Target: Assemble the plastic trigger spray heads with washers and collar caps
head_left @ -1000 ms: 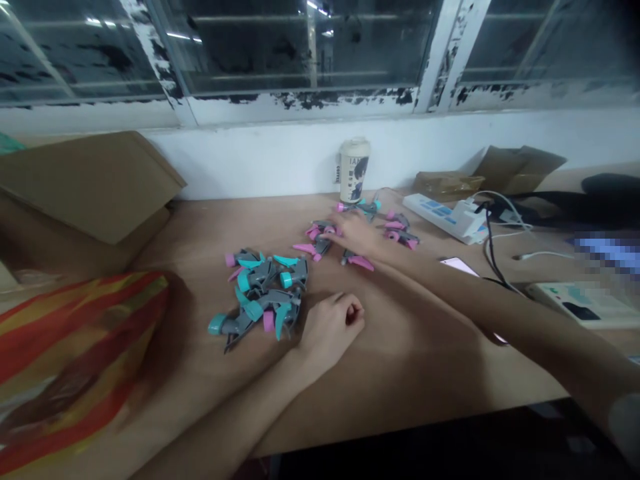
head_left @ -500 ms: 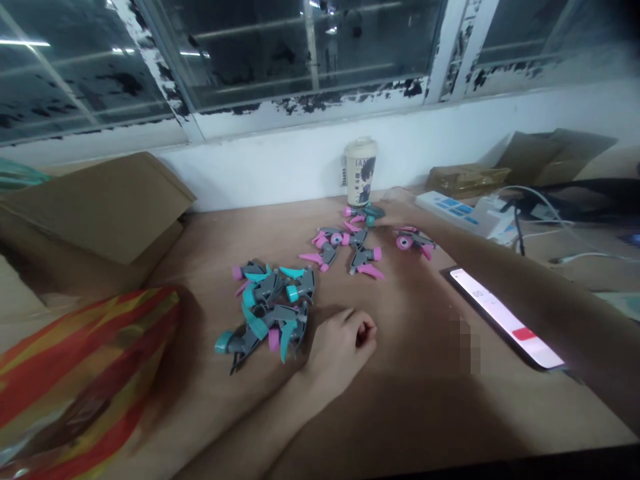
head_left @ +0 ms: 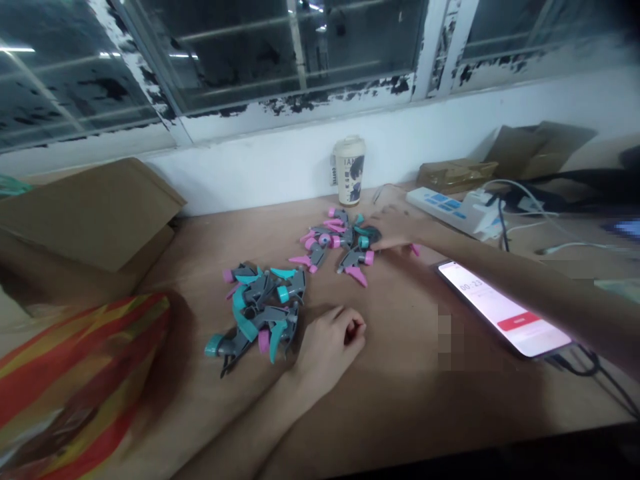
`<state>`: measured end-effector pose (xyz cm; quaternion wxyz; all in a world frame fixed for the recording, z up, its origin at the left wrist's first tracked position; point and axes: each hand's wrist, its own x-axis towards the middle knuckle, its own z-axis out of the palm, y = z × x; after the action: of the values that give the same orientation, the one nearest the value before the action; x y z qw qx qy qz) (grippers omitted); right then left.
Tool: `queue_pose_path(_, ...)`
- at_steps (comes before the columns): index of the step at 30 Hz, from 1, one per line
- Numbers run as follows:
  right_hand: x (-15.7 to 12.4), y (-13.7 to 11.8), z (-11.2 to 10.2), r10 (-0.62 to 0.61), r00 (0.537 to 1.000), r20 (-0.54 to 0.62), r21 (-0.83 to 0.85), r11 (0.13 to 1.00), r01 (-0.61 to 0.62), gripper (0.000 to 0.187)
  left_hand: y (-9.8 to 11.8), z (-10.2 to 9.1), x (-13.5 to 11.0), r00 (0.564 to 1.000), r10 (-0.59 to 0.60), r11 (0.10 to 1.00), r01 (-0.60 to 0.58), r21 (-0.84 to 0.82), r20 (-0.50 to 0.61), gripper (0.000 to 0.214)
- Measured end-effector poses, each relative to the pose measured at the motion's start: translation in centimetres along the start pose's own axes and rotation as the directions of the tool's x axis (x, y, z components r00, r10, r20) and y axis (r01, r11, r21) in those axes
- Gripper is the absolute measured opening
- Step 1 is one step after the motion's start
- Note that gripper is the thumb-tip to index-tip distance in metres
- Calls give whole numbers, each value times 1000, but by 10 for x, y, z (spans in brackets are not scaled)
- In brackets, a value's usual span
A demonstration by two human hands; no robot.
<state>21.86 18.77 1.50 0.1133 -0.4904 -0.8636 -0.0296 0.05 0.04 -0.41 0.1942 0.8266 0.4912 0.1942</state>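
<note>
My left hand [head_left: 331, 341] rests on the table, fingers curled into a loose fist with nothing visible in it. Just left of it lies a pile of grey trigger spray heads [head_left: 260, 308], mostly with teal triggers and collars, a few pink. Farther back, mostly pink-and-grey spray heads [head_left: 320, 250] lie in a loose group. My right hand [head_left: 397, 227] reaches in from the right, its fingers closed about the right end of a teal-and-grey spray head [head_left: 369, 235]; the fingertips are blurred. Under that hand, a pink tip [head_left: 415, 250] of another spray head shows.
A paper coffee cup [head_left: 350, 171] stands by the wall. A lit phone [head_left: 505, 310] with a cable lies under my right forearm. Behind are a power strip [head_left: 445, 205] with cords and cardboard [head_left: 457, 175]. At left are an open carton [head_left: 95, 213] and a red-yellow striped bag [head_left: 95, 380].
My right hand now shows plainly at the back group, over the pink spray head there. The teal-and-grey spray head has shifted nearer to me. My left hand stays still; the view has turned slightly.
</note>
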Motion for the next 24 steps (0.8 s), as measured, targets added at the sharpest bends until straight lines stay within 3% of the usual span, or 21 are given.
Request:
queue_pose_path(4, -32, -21, -6, -104, 991, 82, -24, 994, 106, 66, -1, 0, 0, 1000, 14, 1000, -13, 21, -17, 9)
queue_pose_path(8, -58, -36, -13, -178, 976, 126, -23, 983, 182, 75, -2, 1, 1, 999, 11, 999, -9, 33, -47, 10)
queue_pose_path(14, -87, -44, -13, -172, 983, 66, -30, 984, 175, 64, -6, 3, 7, 994, -18, 1000, 20, 14, -111, 8)
queue_pose_path(19, -102, -48, -11, -158, 987, 33, -45, 986, 159, 60, -10, 6, 19, 989, -29, 979, 57, 194, -145, 17)
queue_pose_path(24, -104, -48, -11, -42, 998, -35, -15, 999, 42, 61, -6, 4, 35, 980, -90, 947, 140, 288, -180, 23)
